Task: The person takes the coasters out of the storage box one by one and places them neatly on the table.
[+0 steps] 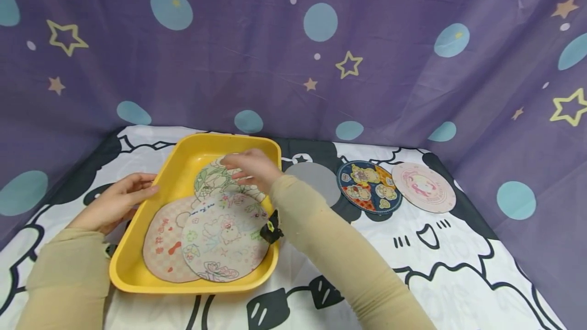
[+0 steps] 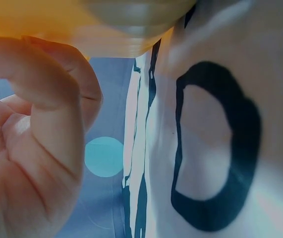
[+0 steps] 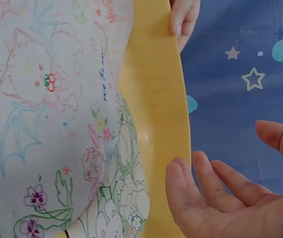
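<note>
A yellow tray (image 1: 123, 274) stands on the table. My left hand (image 1: 120, 200) grips its left rim, the thumb on the edge; in the left wrist view the curled fingers (image 2: 57, 84) meet the tray's side. Inside lie three overlapping round mats: a white one with coloured drawings (image 1: 224, 238) on top, a pink checkered one (image 1: 160, 241) at the left, and a green-patterned one (image 1: 211, 180) at the back. Over the back mat hovers my right hand (image 1: 254, 167), fingers loosely extended. The right wrist view shows this hand (image 3: 230, 203) holding nothing.
Right of the tray lie a grey round mat (image 1: 314, 180), partly behind the right forearm, a dark blue cartoon mat (image 1: 369, 187) and a pale pink mat (image 1: 424, 187). A black-and-white patterned cloth (image 1: 458, 289) covers the table. A purple curtain (image 1: 390, 90) hangs behind.
</note>
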`<state>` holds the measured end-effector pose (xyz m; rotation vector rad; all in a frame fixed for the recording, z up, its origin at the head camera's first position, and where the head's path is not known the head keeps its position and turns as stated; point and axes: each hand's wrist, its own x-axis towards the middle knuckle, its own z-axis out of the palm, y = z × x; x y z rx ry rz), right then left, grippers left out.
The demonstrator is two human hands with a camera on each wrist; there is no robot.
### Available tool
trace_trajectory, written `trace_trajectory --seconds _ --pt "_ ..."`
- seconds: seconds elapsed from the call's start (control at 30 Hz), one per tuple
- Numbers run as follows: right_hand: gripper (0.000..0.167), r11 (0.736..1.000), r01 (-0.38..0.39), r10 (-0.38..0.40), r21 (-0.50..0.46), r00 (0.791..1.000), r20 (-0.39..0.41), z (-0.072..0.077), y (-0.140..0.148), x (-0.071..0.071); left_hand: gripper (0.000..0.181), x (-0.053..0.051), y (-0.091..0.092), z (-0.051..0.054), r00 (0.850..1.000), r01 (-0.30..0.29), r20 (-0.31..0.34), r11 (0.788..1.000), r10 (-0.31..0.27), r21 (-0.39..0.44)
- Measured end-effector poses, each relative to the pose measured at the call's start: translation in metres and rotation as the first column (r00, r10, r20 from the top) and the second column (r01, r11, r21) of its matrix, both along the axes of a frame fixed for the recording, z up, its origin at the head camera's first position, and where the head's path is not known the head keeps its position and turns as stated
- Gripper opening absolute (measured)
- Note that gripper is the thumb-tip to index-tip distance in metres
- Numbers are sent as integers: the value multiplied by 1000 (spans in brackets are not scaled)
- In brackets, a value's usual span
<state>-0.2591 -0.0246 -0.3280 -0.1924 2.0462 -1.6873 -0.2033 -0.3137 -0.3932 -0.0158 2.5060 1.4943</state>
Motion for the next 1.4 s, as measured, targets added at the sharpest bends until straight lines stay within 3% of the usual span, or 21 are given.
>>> trace_trajectory --seconds 0.23,0.67,0.9,1.1,1.4 --pt "33 1000 0 0 -3 1000 -7 -9 -5 -2 75 1 1 1 1000 4 0 1000 -4 12" --pt "38 997 76 -76 18 997 5 -26 -10 -1 75 1 1 -2 1000 5 -3 1000 -5 20" --pt "39 993 88 -87 76 996 -21 -35 -11 -1 74 2 2 -1 1000 7 -3 1000 -7 27" --pt "49 990 84 -80 112 996 -41 -40 -11 0 77 1 0 1 1000 -7 8 1000 7 0" --pt "35 963 85 -57 254 992 -114 -50 -8 -2 74 1 -1 -1 1000 11 -8 1000 -11 22"
